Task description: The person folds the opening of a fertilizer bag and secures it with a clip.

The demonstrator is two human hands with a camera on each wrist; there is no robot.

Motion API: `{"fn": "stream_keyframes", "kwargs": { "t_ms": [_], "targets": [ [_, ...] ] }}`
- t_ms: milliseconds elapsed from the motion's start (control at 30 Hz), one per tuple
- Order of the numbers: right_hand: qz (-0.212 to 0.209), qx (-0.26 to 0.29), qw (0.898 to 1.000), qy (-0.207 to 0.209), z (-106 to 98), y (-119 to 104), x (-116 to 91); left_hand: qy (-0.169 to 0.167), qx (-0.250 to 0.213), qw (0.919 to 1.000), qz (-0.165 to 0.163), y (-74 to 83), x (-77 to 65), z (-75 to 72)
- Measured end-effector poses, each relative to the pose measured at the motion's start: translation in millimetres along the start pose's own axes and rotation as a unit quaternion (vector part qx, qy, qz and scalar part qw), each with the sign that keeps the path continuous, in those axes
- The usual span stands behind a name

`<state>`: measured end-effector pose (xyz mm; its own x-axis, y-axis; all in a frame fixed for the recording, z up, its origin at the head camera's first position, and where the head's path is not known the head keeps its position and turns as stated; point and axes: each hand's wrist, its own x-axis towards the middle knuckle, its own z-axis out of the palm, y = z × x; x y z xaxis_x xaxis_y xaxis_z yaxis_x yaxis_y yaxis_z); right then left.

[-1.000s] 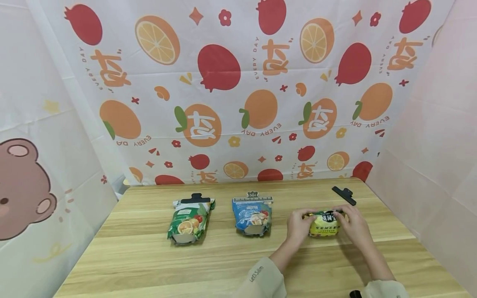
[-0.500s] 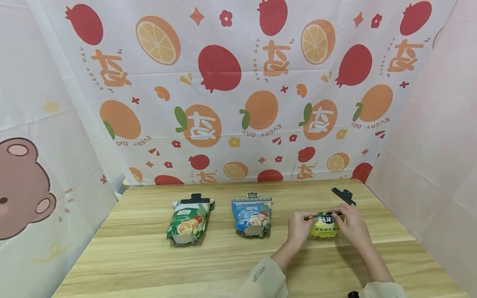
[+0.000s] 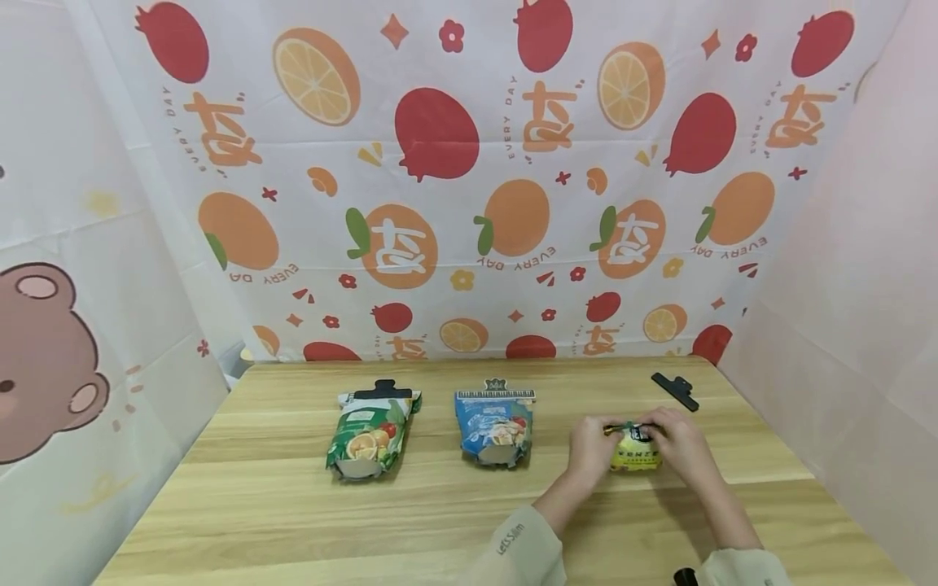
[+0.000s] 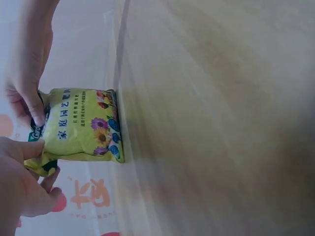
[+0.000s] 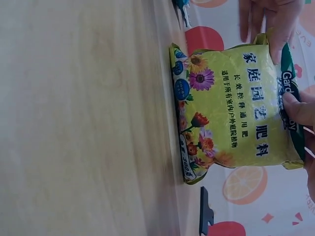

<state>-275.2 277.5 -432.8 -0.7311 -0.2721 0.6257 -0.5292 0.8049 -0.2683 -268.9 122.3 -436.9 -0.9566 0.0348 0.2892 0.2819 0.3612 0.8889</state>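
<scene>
A yellow fertilizer bag (image 3: 636, 456) with a dark green top and printed flowers stands upright on the table at right. My left hand (image 3: 590, 446) pinches one top corner of it, thumb in front and fingers behind. At the opposite side of the same top edge my right hand (image 3: 680, 443) pinches the bag, its thumb (image 5: 294, 108) pressing on the green label. Along the top the bag is partly folded over. Behind the right hand lies a loose black bag clip (image 3: 676, 391), touched by neither hand.
A green bag (image 3: 370, 439) closed with a black clip (image 3: 384, 391) lies at left on the wooden table (image 3: 352, 529). Beside it sits a blue bag (image 3: 497, 427) with a ruler-patterned clip (image 3: 495, 392). A small black object (image 3: 685, 577) shows by the right sleeve.
The bag's top has been turned down further, so less of its dark label shows in the head view. Both hands have drawn slightly closer together and keep their grip.
</scene>
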Motion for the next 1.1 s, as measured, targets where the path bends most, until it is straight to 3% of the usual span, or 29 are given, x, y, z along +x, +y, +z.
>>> {"fn": "stream_keyframes", "kwargs": {
  "t_ms": [167,233,367,467,600,867,1100],
  "targets": [
    [0.01,-0.001,1.0,0.007,2.2,0.6,-0.4,0.002,-0.036,0.9993,0.002,-0.7,-0.8,4.5],
    [0.007,-0.003,1.0,0.012,3.5,1.8,-1.4,0.014,-0.049,0.9985,0.018,-2.8,-1.3,6.2],
    [-0.006,-0.005,1.0,0.026,6.2,3.3,-2.6,0.042,-0.029,0.9967,0.063,-5.2,-1.4,6.4],
    [-0.017,-0.003,0.999,0.039,7.5,4.1,-2.5,0.044,-0.008,0.9973,0.058,-5.5,0.4,7.0],
    [-0.025,0.003,0.999,0.04,7.0,5.3,-1.8,0.032,0.003,0.9991,0.027,-4.9,2.9,7.6],
    [0.007,0.039,0.999,-0.017,-5.5,12.3,-7.1,0.031,0.006,0.9993,0.019,-1.6,1.0,7.0],
    [-0.012,0.033,0.999,0.036,-3.0,20.0,-9.1,0.036,0.005,0.9993,0.002,-4.2,2.6,7.6]
  ]
}}
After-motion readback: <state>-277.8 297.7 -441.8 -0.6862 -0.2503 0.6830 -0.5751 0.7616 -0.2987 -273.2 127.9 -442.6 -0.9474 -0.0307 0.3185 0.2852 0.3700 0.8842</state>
